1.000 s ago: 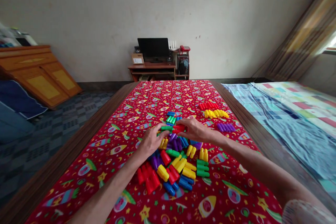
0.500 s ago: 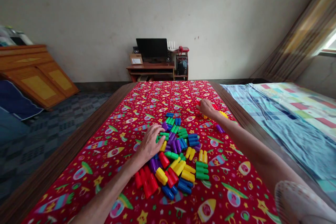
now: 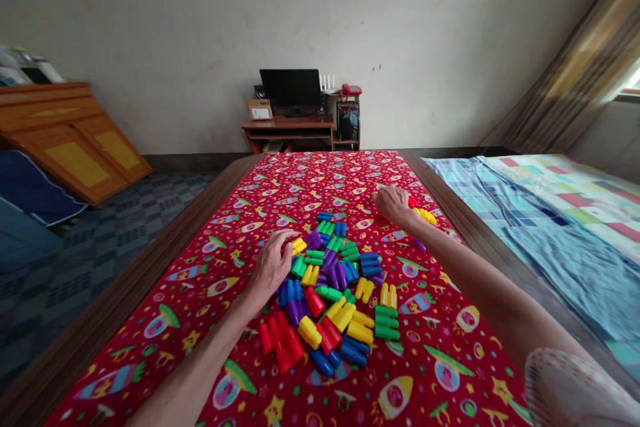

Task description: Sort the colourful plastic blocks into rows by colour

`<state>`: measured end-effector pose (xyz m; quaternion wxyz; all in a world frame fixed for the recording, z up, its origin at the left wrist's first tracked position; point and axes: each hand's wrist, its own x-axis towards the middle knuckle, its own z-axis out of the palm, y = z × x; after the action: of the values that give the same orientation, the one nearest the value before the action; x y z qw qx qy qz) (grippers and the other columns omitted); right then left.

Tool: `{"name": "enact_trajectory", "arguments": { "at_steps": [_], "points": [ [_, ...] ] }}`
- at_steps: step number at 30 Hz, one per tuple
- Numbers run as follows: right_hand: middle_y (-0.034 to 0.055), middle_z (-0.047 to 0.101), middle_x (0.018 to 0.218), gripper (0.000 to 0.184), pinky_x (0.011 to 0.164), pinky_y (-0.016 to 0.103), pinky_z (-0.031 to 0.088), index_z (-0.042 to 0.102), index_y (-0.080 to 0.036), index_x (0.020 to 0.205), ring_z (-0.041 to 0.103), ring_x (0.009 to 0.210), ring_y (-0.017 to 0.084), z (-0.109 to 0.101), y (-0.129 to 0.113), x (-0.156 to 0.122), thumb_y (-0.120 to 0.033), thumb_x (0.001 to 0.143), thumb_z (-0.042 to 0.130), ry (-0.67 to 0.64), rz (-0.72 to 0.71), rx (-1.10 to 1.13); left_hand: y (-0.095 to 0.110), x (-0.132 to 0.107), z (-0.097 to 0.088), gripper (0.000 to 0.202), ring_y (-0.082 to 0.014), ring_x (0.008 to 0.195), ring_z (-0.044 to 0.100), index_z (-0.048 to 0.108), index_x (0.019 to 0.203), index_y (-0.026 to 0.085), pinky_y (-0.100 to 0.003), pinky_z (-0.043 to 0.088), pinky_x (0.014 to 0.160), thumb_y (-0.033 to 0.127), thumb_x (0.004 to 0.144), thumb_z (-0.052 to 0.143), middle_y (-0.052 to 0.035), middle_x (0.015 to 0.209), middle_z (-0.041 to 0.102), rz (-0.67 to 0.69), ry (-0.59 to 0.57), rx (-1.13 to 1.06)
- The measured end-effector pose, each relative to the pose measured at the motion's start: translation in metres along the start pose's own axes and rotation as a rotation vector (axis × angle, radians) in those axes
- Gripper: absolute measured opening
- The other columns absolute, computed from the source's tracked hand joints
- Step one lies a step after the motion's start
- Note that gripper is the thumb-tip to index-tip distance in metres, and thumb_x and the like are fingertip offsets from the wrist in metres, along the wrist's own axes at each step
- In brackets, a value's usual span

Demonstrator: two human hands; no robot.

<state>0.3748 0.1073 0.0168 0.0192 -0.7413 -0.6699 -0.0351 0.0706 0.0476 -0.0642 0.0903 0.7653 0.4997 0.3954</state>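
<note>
Colourful plastic peg-shaped building blocks (image 3: 341,275) lie heaped on a red patterned tablecloth (image 3: 210,327). My left hand (image 3: 273,261) is at the heap's left edge, thumb and fingers apart, beside a small yellow block (image 3: 299,245). Farther off, near the table's right side, my right hand (image 3: 393,204) is bent down over the cloth with its fingers curled and mostly hidden. What those fingers hold cannot be made out. Just right of that hand are a red block (image 3: 413,201) and yellow blocks (image 3: 425,215); a purple block (image 3: 419,245) is partly covered by the forearm.
Dark wooden edges (image 3: 193,230) border the cloth. Beyond the table's far end stands a desk (image 3: 287,123) with a monitor (image 3: 291,89) and a red telephone (image 3: 351,89). A bed (image 3: 555,233) lies along the right; a wooden cabinet (image 3: 85,147) stands at the left.
My left hand has drawn back left off the heap, uncovering yellow, green and blue blocks. My right hand has barely shifted; red seen earlier at its fingertips is now out of sight.
</note>
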Motion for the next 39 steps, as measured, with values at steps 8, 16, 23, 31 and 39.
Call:
{"name": "enact_trajectory", "arguments": {
  "at_steps": [8,16,23,31,39],
  "points": [
    [0.0069,0.068,0.08,0.024,0.056,0.024,0.028,0.068,-0.014,0.079,0.056,0.066,0.012,-0.006,-0.049,-0.098,-0.018,0.092,0.048,0.081,-0.798,0.245,-0.02,-0.004,0.001,0.032,-0.0227,0.094,0.067,0.065,0.1,0.018,-0.036,0.054,0.085,0.028,0.08,0.042,-0.0081,0.1,0.072,-0.288,0.012,-0.093],
    [0.011,0.062,0.104,0.028,0.074,0.03,0.041,0.062,-0.017,0.108,0.055,0.09,0.019,0.009,-0.072,-0.168,-0.038,0.096,0.048,0.145,-1.187,0.326,-0.02,-0.005,0.004,0.032,-0.0226,0.095,0.067,0.066,0.098,0.018,-0.037,0.053,0.088,0.026,0.078,0.042,-0.0092,0.103,0.072,-0.26,0.009,-0.09],
    [0.0067,0.065,0.085,0.009,0.076,0.035,0.042,0.063,-0.017,0.089,0.055,0.086,0.022,0.018,-0.092,-0.16,-0.022,0.088,0.055,0.005,-1.086,0.161,-0.018,-0.003,0.002,0.033,-0.0234,0.094,0.068,0.066,0.096,0.017,-0.038,0.054,0.087,0.026,0.077,0.04,-0.0102,0.101,0.072,-0.256,-0.007,-0.062],
    [0.0067,0.072,0.099,0.027,0.08,0.028,0.049,0.068,-0.018,0.113,0.064,0.088,0.016,0.006,-0.055,-0.126,-0.029,0.091,0.057,0.058,-0.87,0.994,-0.017,-0.004,0.001,0.034,-0.0243,0.095,0.067,0.066,0.095,0.018,-0.04,0.053,0.088,0.026,0.076,0.039,-0.0098,0.101,0.072,-0.244,-0.004,-0.038],
    [0.0107,0.074,0.088,0.036,0.071,0.028,0.051,0.073,-0.007,0.101,0.066,0.077,0.019,0.017,0.101,0.017,-0.027,0.073,0.062,0.404,0.073,0.994,-0.019,-0.002,0.003,0.032,-0.0218,0.09,0.067,0.067,0.093,0.021,-0.035,0.055,0.083,0.027,0.076,0.04,-0.0069,0.099,0.072,-0.242,0.01,-0.05]
  ]
}}
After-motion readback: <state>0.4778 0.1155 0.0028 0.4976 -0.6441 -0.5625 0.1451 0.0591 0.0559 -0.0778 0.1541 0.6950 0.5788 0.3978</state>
